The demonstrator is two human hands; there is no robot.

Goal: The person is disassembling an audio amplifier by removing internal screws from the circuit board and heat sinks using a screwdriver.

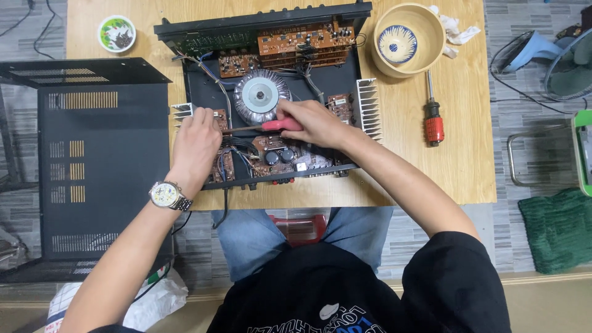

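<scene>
right hand (pixel 317 123) wrapped round red-handled screwdriver (pixel 271 126) inside open amplifier (pixel 271 98) on tabletop (pixel 456 154), left hand (pixel 196 145) curled, steadying circuit board (pixel 223 161). could slip off, gouging board or nicking wires (pixel 237 157).

An opened amplifier chassis (pixel 271 98), black and shallow, lies flat on the wooden table with its cover off and its front panel along the far edge. Inside, brown circuit boards sit at the back, a round silver toroidal transformer (pixel 261 97) near the middle, ribbed metal heat sinks along both side walls, and a nearer board carrying two dark cylindrical capacitors and bundled wires. A screwdriver with a pink-red handle (pixel 271 126) lies nearly level across the interior just in front of the transformer, handle toward the right, its thin shaft pointing left to the board by the left heat sink
</scene>
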